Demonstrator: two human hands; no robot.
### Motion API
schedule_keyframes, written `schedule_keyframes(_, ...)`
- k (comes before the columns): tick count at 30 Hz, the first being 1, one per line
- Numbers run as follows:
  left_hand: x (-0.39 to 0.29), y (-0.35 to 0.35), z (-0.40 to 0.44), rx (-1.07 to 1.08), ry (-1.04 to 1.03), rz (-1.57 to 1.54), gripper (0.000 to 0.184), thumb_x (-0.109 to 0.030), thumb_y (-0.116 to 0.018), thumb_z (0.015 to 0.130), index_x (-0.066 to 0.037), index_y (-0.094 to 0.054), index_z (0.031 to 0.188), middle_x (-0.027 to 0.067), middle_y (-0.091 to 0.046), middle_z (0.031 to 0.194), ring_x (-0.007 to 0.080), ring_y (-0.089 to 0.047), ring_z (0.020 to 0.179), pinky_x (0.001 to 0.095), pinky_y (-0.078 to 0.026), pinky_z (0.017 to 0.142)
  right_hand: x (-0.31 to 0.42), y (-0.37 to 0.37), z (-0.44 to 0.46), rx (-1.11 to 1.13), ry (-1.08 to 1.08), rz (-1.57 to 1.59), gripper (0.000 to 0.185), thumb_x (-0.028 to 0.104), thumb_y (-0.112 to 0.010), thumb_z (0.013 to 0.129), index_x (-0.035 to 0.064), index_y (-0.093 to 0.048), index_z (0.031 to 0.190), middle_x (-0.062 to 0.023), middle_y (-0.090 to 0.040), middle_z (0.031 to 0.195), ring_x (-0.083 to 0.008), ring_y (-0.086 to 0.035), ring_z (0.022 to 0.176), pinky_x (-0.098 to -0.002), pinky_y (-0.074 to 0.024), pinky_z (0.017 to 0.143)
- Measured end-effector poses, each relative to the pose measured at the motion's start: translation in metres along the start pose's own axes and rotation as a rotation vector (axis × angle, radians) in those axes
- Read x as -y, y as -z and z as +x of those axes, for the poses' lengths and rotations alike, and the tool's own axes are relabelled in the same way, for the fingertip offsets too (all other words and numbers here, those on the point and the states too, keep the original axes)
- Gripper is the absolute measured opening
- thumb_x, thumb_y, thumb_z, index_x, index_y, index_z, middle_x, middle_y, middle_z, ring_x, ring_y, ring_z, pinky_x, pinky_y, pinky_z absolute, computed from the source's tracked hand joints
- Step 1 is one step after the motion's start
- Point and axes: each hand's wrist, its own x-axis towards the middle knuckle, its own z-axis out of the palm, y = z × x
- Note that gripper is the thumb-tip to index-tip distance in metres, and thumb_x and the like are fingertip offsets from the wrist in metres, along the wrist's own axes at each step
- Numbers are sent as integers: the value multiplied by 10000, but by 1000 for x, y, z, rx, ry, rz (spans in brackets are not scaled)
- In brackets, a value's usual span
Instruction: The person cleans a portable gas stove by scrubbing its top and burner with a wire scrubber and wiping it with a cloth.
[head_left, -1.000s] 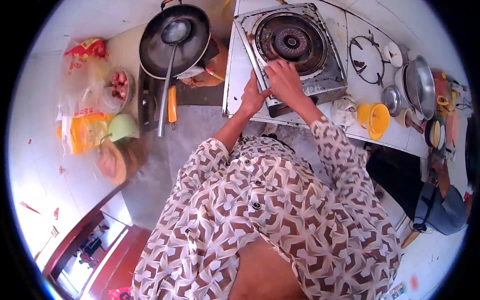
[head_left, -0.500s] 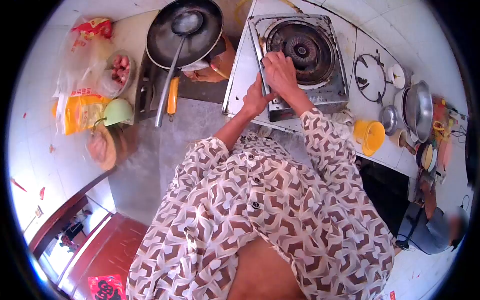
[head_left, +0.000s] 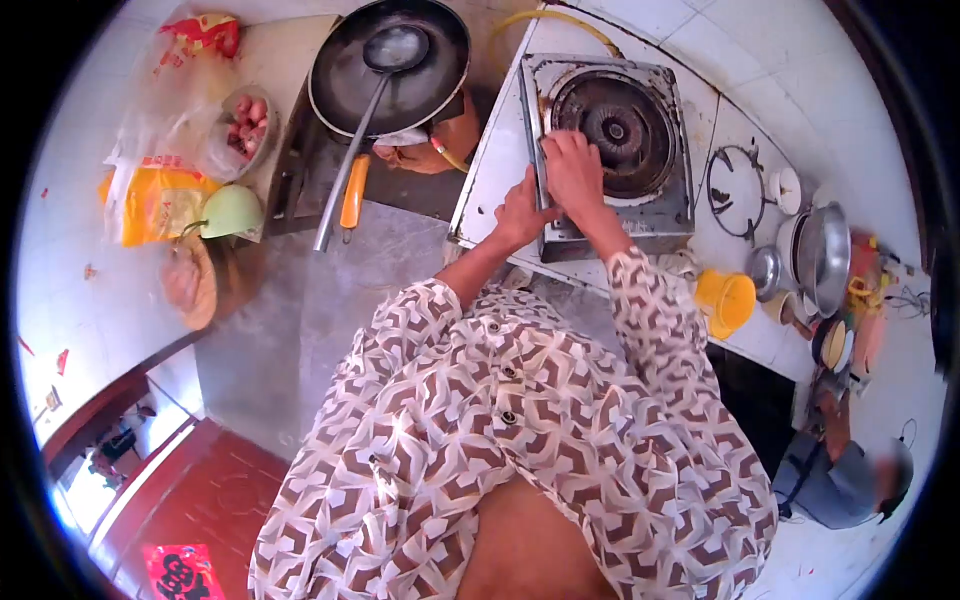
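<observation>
A grimy single-burner gas stove (head_left: 660, 215) sits on the white-tiled counter. My left hand (head_left: 522, 212) grips its left front corner, fingers along the side and thumb at the front edge. Just above it, my right hand (head_left: 575, 175) rests at the stove's left rim beside the round burner (head_left: 614, 130). Its fingers are bent down over the rim, and whatever they pinch is hidden beneath them. The black pan support ring (head_left: 735, 192) lies off the stove, on the tiles to the right.
Left of the counter, a wok (head_left: 335, 90) holds a long-handled ladle (head_left: 352, 165). A bowl of reddish bulbs (head_left: 247, 130) and a pale green gourd (head_left: 232, 211) are farther left. A yellow mug (head_left: 728, 303) and metal basins (head_left: 826, 260) stand at the right. A yellow hose (head_left: 560, 17) runs behind the stove.
The whole view has shifted slightly, with the stove now lower in it. Both hands stay at the stove's left edge, with little change in their grip.
</observation>
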Motion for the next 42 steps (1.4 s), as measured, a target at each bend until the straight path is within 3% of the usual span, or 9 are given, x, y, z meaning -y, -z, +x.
schedule_keyframes(4, 15, -15, 4, -60, 18, 26, 1010, -342, -766, 779, 15, -168, 1510, 295, -535, 1295, 415, -524, 1212, 477, -401, 1010, -11, -7, 37, 32, 14, -75, 190, 120, -578, 808, 83, -675, 967, -46, -608, 1039, -253, -562, 1043, -437, -456, 823)
schedule_keyframes(7, -16, -12, -7, -48, 81, 108, 1004, -362, -759, 787, -15, -169, 1521, 283, -509, 1334, 410, -502, 1235, 507, -391, 1011, -29, -6, 65, -38, 3, -87, 152, 141, -573, 814, 82, -679, 903, -54, -597, 993, -252, -554, 1018, -447, -459, 796)
schedule_keyframes(10, -13, -14, -3, 31, 132, 27, 1054, -430, -751, 777, -51, -129, 1538, 199, -421, 1438, 362, -371, 1345, 609, -304, 1019, -34, -7, 52, -82, 19, -56, 155, 142, -568, 818, 75, -682, 899, -54, -601, 1005, -255, -557, 1018, -448, -466, 784)
schedule_keyframes(13, -11, -17, -1, 40, 128, 32, 1045, -420, -750, 779, -54, -131, 1537, 201, -427, 1431, 365, -379, 1339, 608, -312, 1012, -25, 1, 25, -66, 78, -38, 158, 115, -568, 806, 63, -685, 899, -59, -607, 1012, -265, -562, 1025, -450, -470, 791)
schedule_keyframes(17, -16, -18, -10, 15, 120, 43, 1039, -416, -747, 783, -62, -127, 1537, 199, -428, 1429, 368, -392, 1327, 606, -320, 1003, -39, 4, 78, 48, 30, -185, 137, 113, -597, 794, 67, -682, 890, -54, -607, 980, -263, -575, 1018, -443, -474, 808)
schedule_keyframes(21, -14, -18, -7, 28, 117, 50, 1045, -418, -743, 786, -67, -111, 1540, 197, -417, 1439, 371, -392, 1325, 604, -316, 1007, -35, 11, 68, 73, 61, -160, 166, 110, -601, 800, 75, -694, 933, -53, -618, 1044, -261, -565, 1045, -441, -470, 821)
schedule_keyframes(24, -18, -17, -8, 50, 120, 19, 1060, -422, -742, 785, -70, -92, 1544, 196, -399, 1455, 371, -378, 1334, 603, -302, 1019, -31, 20, 35, 68, 163, -81, 182, 104, -599, 801, 75, -697, 951, -47, -619, 1074, -259, -560, 1056, -430, -465, 824)
schedule_keyframes(37, -19, -18, -11, 47, 101, -7, 1071, -433, -731, 786, -65, -74, 1547, 194, -381, 1467, 357, -344, 1366, 597, -262, 1059, -51, 24, 55, 35, 322, -58, 169, 81, -575, 789, 79, -685, 917, -22, -624, 1028, -234, -571, 1036, -423, -458, 818)
schedule_keyframes(42, -23, -21, -11, 36, 119, 34, 1065, -420, -731, 787, -51, -79, 1544, 193, -381, 1465, 353, -339, 1368, 600, -257, 1058, -58, 10, 96, 41, 197, -97, 154, 83, -565, 812, 74, -688, 905, -26, -625, 1035, -244, -575, 1039, -446, -464, 816)
